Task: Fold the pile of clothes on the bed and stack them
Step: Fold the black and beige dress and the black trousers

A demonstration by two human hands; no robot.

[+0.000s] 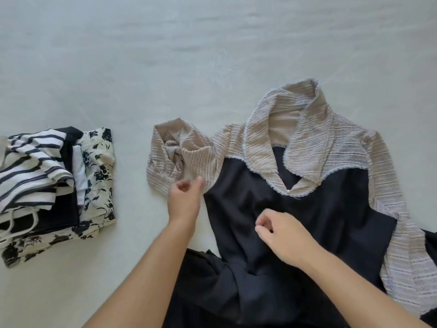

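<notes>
I had the dress (295, 209) laid face up on the pale bed (212, 55), collar away from me and skirt running toward me out of the bottom of the view. I judged it was spread this way so the sleeves could be brought in over the black front before the length was folded up. The sleeve on my left (175, 155) was bunched and twisted just beside the bodice, not yet flat; the sleeve on my right (387, 209) ran down the side and over the skirt's edge.

My left hand (185, 200) reached forward with the forearm coming up from the lower left. Its fingers were loosely curled, the tips at the lower edge of the bunched sleeve. I could not tell whether they had pinched the lace or only touched it, so I will not call that grip closed on anything. My right hand (283, 233) sat over the middle of the black front, back of the hand up, thumb and forefinger drawn close as if pinching. Whether any cloth was caught between them I could not tell.

Well apart on my left lay the stack (59, 185) of folded clothes: a striped top uppermost, dark cloth under it, a black-and-cream flowered piece beneath and to the side. It looked slack and a little uneven, so I judged the dress would go on top of it once folded.
</notes>
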